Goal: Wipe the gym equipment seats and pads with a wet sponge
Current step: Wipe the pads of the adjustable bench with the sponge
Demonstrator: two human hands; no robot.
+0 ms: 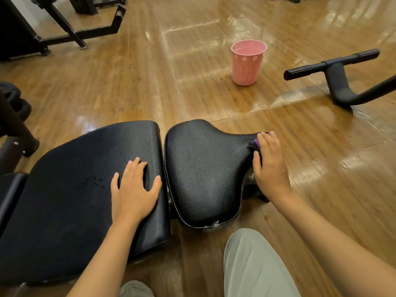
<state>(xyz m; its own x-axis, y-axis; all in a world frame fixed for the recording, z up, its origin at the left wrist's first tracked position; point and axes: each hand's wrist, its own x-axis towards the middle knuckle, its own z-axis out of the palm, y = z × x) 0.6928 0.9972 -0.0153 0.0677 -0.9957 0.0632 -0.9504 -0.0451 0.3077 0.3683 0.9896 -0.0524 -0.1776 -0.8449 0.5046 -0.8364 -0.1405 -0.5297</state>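
Two black padded bench parts lie side by side: a long back pad (81, 189) on the left and a narrower, tapering seat pad (203, 168) on the right. My left hand (134, 187) rests flat on the back pad's right end, fingers spread. My right hand (270, 163) holds a purple sponge (256, 144) against the seat pad's narrow right end; only a sliver of the sponge shows under the fingers.
A pink bucket (247, 63) holding water stands on the glossy wooden floor (150, 82) beyond the seat. A black handlebar frame (338, 80) sits at the right, a black machine base (64, 24) at the upper left. My grey-trousered knee (255, 264) is below the seat.
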